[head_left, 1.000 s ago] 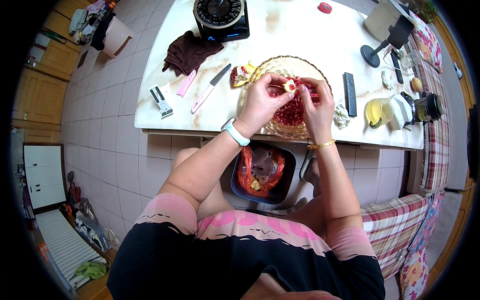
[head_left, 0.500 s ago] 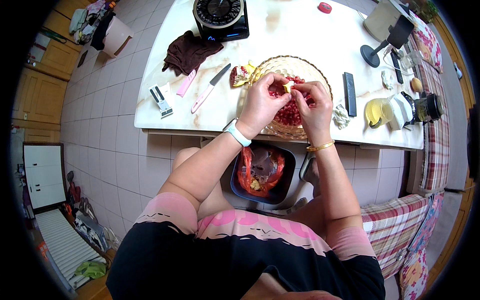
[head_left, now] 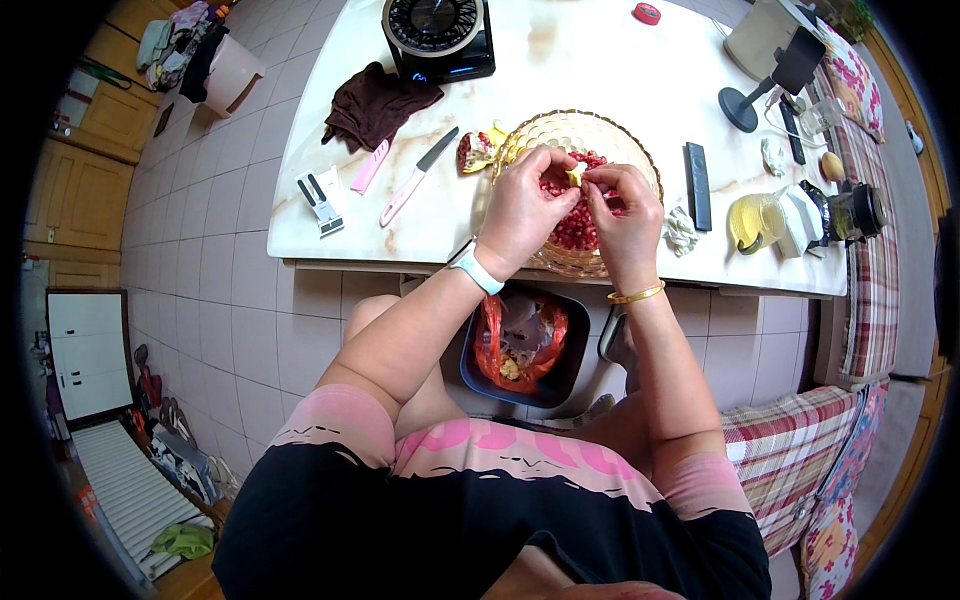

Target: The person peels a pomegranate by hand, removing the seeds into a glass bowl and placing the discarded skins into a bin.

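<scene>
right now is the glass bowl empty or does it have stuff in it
Not empty: the glass bowl holds a heap of red pomegranate seeds under both hands.

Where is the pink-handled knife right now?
In the head view, the pink-handled knife lies on the white table, left of the glass bowl, between a pink sheath and a pomegranate piece.

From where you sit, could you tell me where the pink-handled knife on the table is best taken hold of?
Grip the pink-handled knife by its pink handle, the end lying nearer the table's front edge; the dark blade points away toward the pomegranate piece. It lies flat with bare tabletop around it, left of the glass bowl, so the left hand could probably come down from above.
</scene>
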The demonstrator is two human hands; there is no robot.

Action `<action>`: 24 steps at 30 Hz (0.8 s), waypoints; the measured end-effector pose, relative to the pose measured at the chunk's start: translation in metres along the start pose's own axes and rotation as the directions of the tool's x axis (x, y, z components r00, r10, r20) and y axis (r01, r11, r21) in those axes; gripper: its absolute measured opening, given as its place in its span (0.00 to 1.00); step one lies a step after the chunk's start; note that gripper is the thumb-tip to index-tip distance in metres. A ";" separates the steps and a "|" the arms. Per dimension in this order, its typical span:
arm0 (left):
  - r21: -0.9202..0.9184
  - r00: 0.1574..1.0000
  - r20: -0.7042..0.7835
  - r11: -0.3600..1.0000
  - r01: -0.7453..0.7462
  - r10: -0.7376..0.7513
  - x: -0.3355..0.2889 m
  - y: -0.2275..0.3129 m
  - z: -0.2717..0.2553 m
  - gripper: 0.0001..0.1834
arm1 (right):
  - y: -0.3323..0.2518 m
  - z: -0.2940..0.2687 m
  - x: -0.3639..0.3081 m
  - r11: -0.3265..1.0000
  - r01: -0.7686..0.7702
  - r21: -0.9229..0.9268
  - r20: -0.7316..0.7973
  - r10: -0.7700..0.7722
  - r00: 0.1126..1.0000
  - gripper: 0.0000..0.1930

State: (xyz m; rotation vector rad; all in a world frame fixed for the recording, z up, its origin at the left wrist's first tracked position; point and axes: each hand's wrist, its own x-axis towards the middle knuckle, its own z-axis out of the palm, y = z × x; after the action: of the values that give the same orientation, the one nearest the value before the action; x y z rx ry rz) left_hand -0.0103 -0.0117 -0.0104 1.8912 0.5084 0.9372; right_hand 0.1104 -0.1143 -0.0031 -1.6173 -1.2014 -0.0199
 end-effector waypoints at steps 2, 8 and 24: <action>0.017 1.000 0.001 1.000 -0.018 0.018 0.000 0.000 0.000 0.13 | -0.002 0.000 0.000 1.000 0.004 -0.023 0.012 -0.004 1.000 0.07; 0.048 0.998 -0.035 0.998 0.045 -0.043 0.002 0.007 0.002 0.14 | -0.006 0.000 0.001 0.996 0.015 -0.087 0.039 -0.011 0.999 0.11; 0.091 0.989 0.010 0.985 -0.148 0.148 0.000 -0.006 -0.007 0.14 | 0.020 -0.004 0.004 0.969 -0.163 0.185 0.146 0.137 0.980 0.09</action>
State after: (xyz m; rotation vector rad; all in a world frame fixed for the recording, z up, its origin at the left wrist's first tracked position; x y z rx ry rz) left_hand -0.0155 -0.0044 -0.0136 2.0348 0.4190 1.0217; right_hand 0.1283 -0.1132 -0.0135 -1.5486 -1.1390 0.2984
